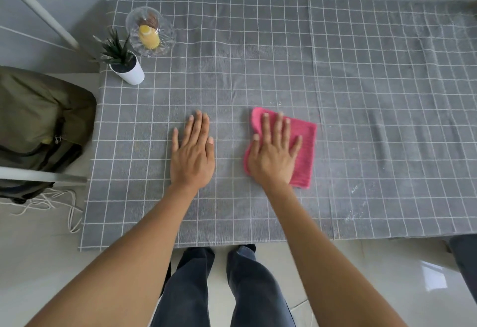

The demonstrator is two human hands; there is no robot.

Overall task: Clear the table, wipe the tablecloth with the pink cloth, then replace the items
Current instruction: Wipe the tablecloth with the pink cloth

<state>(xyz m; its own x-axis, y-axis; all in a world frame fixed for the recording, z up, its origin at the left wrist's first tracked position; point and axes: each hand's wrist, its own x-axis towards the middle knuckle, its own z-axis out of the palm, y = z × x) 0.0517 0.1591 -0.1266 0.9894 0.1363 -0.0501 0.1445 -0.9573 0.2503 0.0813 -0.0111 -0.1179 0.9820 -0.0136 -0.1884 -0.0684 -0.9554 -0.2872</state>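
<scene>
A grey tablecloth (361, 94) with a white grid covers the table. The pink cloth (304, 146) lies on it near the middle front, and my right hand (273, 153) presses flat on top of it with fingers spread. My left hand (192, 153) rests flat on the bare tablecloth just to the left, holding nothing. At the far left corner stand a small green plant in a white pot (126, 67) and a clear glass dish (151, 33) holding a yellow object and a brown one.
White specks and smears mark the tablecloth at the right front (356, 213). An olive bag (38, 117) sits on a chair left of the table, with white cord (51, 205) on the floor. My legs stand at the table's front edge.
</scene>
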